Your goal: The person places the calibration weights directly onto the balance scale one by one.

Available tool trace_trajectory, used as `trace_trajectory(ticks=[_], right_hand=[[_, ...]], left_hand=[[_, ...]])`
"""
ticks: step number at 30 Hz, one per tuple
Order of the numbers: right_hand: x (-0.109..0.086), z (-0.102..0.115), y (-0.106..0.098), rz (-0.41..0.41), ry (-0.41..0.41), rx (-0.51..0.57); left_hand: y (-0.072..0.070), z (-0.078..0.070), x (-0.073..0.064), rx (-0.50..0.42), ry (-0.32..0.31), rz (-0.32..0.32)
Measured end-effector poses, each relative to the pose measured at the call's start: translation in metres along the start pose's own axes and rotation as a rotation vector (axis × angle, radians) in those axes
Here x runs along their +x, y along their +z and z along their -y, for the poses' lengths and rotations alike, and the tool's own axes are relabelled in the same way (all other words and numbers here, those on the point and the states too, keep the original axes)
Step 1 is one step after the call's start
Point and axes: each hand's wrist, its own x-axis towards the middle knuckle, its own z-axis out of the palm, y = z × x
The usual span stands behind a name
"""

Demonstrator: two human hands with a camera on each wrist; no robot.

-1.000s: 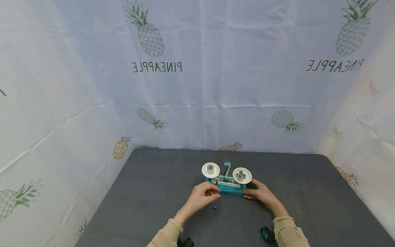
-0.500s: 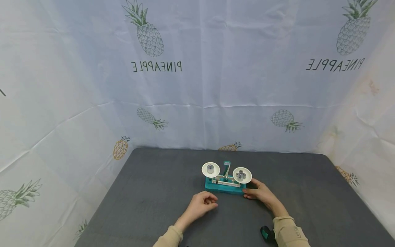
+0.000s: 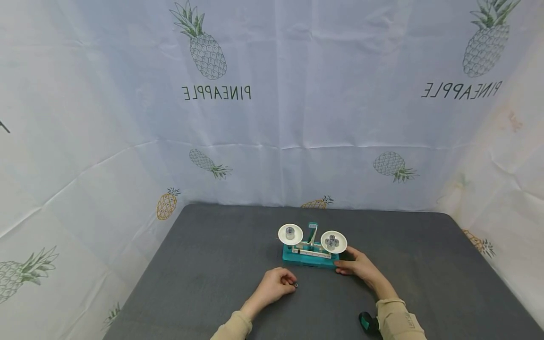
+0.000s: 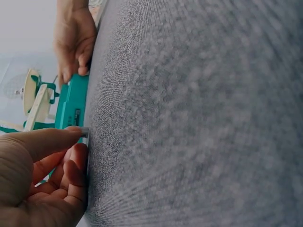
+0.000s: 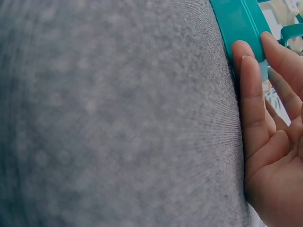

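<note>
A teal balance scale [image 3: 310, 259] with two white pans stands near the middle of the table. Metal weights [image 3: 290, 232] sit on its left pan, and several more weights [image 3: 331, 242] stand on the right pan. In front of the base, my left hand [image 3: 274, 284] is low at the table with thumb and forefinger pinching a small metal piece [image 4: 84, 132], which shows at their tips. My right hand [image 3: 359, 267] grips the right end of the base, its fingertips [image 5: 251, 71] against the teal side in the right wrist view.
The dark grey tabletop [image 3: 204, 283] extends around the scale. White curtains [image 3: 272, 118] printed with pineapples hang behind and along both sides. A black and green strap piece [image 3: 368, 322] is at the right sleeve.
My left hand has moved from the front of the scale's base down toward me, to the small metal piece on the table. My right hand stays on the base.
</note>
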Motion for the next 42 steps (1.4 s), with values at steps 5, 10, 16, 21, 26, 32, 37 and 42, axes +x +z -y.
trace_trajectory(ticks=[5,10,16,21,26,32,37,42], right_hand=[[0.000,-0.001,0.002,-0.032,0.008,-0.002],[0.000,-0.001,0.002,-0.035,0.006,0.001],[0.000,-0.001,0.001,-0.023,-0.004,0.010],[0.000,-0.001,0.001,-0.014,-0.008,0.009],[0.000,-0.001,0.001,-0.015,-0.009,0.007],[0.000,-0.001,0.001,-0.021,-0.014,-0.002],[-0.001,0.000,0.001,-0.018,-0.014,0.000],[-0.001,-0.001,0.000,0.006,-0.020,0.009]], left_hand=[[0.001,-0.002,0.001,0.026,0.001,-0.001],[0.002,-0.002,0.004,0.073,0.012,-0.003],[0.003,-0.001,0.006,0.107,0.015,-0.002],[0.001,-0.002,0.004,0.105,0.018,0.001],[-0.004,-0.006,0.002,0.074,-0.010,0.003],[-0.012,-0.011,0.001,0.052,-0.002,-0.021],[-0.019,-0.015,0.001,0.043,0.003,-0.040],[-0.028,-0.017,0.001,0.064,0.005,-0.073]])
